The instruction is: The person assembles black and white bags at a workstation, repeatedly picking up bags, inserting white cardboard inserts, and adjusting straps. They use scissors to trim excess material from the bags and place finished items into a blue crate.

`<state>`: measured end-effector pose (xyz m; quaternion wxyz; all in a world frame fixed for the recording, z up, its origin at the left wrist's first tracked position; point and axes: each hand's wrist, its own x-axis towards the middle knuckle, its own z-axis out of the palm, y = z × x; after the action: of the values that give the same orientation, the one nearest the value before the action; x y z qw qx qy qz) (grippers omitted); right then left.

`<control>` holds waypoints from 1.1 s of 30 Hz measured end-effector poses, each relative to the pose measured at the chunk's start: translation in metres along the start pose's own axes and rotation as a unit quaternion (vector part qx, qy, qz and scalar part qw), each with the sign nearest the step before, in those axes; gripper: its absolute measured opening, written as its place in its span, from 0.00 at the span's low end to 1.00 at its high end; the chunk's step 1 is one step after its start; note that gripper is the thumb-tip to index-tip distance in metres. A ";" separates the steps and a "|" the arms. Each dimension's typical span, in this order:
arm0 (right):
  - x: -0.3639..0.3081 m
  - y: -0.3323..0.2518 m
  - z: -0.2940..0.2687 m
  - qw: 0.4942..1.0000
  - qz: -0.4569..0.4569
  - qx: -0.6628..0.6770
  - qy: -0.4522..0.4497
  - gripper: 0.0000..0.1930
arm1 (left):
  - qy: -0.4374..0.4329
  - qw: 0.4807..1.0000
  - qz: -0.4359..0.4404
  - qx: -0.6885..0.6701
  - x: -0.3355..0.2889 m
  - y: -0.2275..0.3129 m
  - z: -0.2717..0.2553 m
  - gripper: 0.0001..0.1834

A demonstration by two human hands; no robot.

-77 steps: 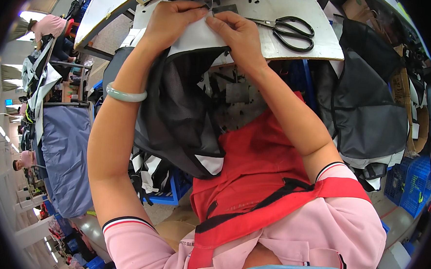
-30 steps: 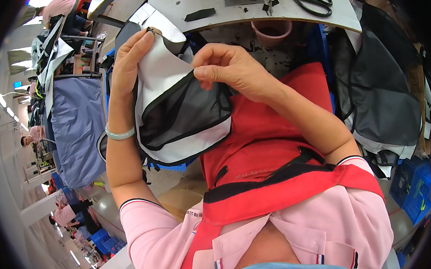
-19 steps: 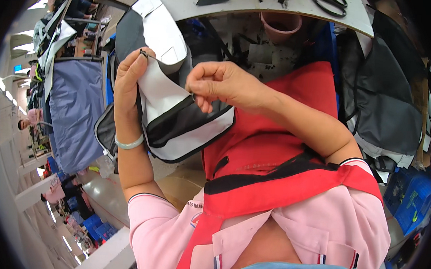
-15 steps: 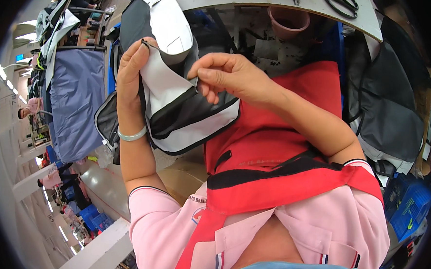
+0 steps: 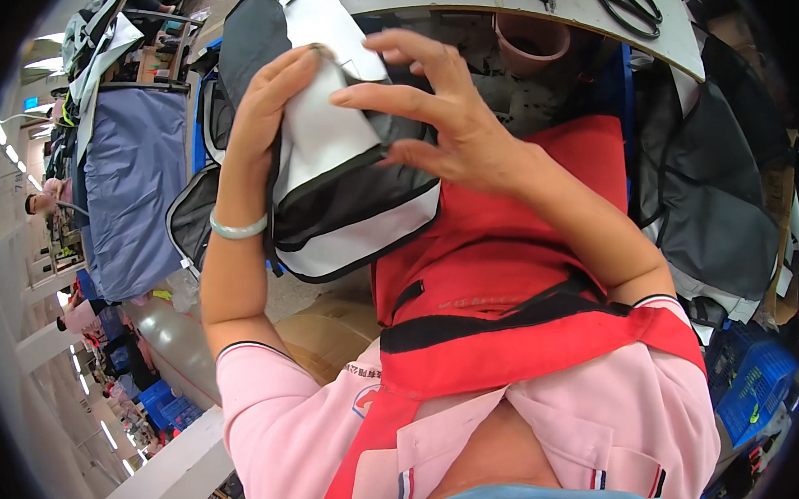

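Note:
A partly sewn bag of white and black fabric, edged with black binding, lies over the table edge and in front of my red apron. My left hand is closed on the upper edge of its white panel, fingertips bent over the cloth. Over the bag's right side, my right hand has its fingers spread, with nothing seen in them. Its lowest finger is close to a black-bound corner; whether it touches I cannot tell. More white and dark grey fabric extends beyond my left hand.
A white worktable at the top carries black-handled scissors and dark scraps. Below it stands a pink bucket. Dark grey bag pieces hang at right, above a blue crate. Purple-grey cloth covers something at left.
My right hand has let go of the fabric corner, spread its fingers and moved up. My left hand has shifted right and up along the white panel, folding its edge over.

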<state>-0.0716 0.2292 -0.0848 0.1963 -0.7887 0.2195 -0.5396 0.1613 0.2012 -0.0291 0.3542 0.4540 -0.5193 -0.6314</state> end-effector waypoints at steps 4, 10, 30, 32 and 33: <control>0.016 0.027 0.003 0.998 -0.065 0.003 -0.002 0.16 | 0.024 0.986 0.050 0.155 0.034 -0.004 0.023 0.18; 0.015 0.053 -0.013 0.965 0.209 0.140 0.075 0.17 | 0.054 0.685 0.307 0.659 0.009 0.047 0.082 0.17; 0.044 0.127 -0.048 0.846 0.318 0.284 0.320 0.09 | -0.068 0.898 0.143 0.410 0.222 0.065 0.057 0.21; 0.045 0.136 -0.048 0.842 0.305 0.290 0.338 0.09 | -0.084 0.886 0.157 0.428 0.228 0.067 0.060 0.21; 0.045 0.138 -0.048 0.837 0.303 0.295 0.348 0.09 | -0.084 0.878 0.162 0.443 0.230 0.071 0.066 0.21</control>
<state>-0.1213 0.0864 -0.1097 0.4838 -0.3478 0.3322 -0.7312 0.0203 -0.0028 -0.0035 0.1687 0.4179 -0.8391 -0.3048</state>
